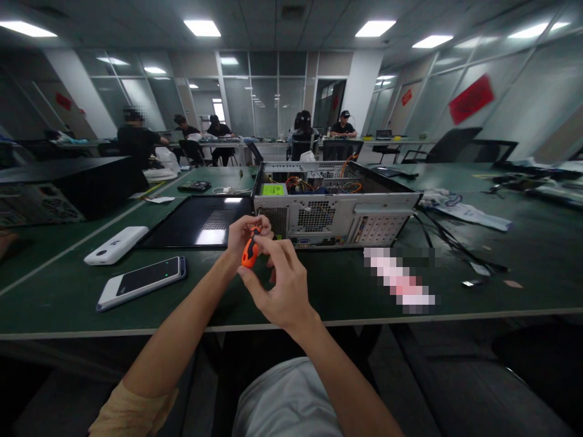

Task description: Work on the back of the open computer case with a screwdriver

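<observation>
A screwdriver with an orange and black handle (250,250) is between my two hands, its butt end tilted down toward me. My right hand (285,285) pinches the handle with thumb and fingers. Curled around the front part of the screwdriver is my left hand (243,233), and the shaft and tip are hidden. Just beyond my hands stands an opened computer case (337,212), its rear panel facing me. Coloured cables and a green-labelled part (273,189) show inside it. A glossy black side panel (195,221) lies flat left of the case.
On the left lie a white power bank (116,245) and a phone-like device (142,283). Another black computer case (68,188) stands farther left. Black cables (449,237) and white gloves (469,212) lie right of the case. People sit at tables behind.
</observation>
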### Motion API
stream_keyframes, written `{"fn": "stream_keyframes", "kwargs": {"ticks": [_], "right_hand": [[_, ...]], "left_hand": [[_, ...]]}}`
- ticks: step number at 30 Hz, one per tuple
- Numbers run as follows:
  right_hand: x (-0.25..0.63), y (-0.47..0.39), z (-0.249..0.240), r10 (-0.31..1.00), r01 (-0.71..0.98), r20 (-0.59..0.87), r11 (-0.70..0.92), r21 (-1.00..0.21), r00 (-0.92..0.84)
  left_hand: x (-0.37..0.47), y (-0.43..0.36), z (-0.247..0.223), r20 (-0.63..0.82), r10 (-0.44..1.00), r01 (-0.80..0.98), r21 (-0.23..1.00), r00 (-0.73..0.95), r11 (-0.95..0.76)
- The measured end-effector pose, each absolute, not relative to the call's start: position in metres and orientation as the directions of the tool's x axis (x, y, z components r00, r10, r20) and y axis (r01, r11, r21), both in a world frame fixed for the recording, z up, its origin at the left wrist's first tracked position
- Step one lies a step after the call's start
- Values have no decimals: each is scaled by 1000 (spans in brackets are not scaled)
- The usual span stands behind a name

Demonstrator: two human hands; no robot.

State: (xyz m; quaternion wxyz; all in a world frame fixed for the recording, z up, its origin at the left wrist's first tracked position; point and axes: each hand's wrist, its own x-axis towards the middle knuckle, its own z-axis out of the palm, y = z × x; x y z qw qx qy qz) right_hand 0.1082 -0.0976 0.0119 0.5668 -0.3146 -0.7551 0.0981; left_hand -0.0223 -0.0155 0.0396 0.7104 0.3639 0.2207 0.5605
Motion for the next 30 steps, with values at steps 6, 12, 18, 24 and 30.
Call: {"fn": "stream_keyframes", "kwargs": {"ticks": [6,12,18,24,30], "right_hand": [[102,-86,14,415,309,850,896,-319,-326],[93,-77,17,379,264,902,909,-322,-206],[87,-73,14,394,255,900,904,-343,-184],[101,-78,6,330,145,939,938,-314,-101],[109,-76,-1,274,186,959,948,-257,-75]], "left_hand": [[-25,-16,38,120,946,-658,745,301,115],[-26,-13,38,89,960,-646,756,266,109],[-26,-10,42,35,968,-675,723,248,146],[-21,-14,45,7,985,-670,734,172,111],[-22,-9,38,33,987,-668,740,155,80]]}}
